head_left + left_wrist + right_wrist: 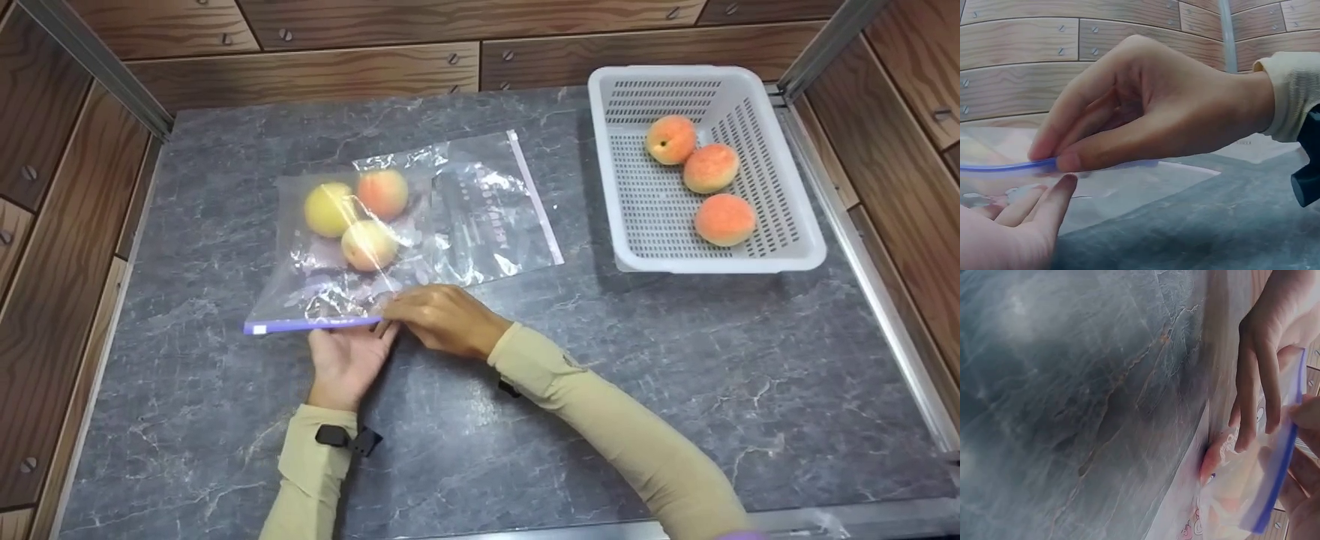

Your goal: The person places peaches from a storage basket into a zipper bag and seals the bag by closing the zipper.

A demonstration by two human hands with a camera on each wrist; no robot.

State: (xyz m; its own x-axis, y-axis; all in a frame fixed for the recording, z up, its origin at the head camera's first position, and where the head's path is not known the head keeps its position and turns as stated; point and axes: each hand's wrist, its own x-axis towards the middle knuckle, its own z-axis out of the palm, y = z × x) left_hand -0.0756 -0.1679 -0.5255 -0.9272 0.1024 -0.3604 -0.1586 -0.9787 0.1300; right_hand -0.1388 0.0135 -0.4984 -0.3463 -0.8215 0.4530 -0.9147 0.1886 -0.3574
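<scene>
Bag (289, 289), clear with a blue zip (319, 325), lies on the table (480, 465) towards nine o'clock in the head view. Three peaches (330, 210) sit inside it, the yellowest at the cluster's nine o'clock. The right hand (442, 319) pinches the zip between thumb and fingers. At its eight o'clock, the left hand (349, 360) is palm up, fingers extended under the zip edge, clamped on nothing. Another clear bag (480, 217) with a pink strip (536, 199) lies between two and three o'clock from the first. A white basket (720, 265) at two o'clock holds three more peaches (711, 168).
</scene>
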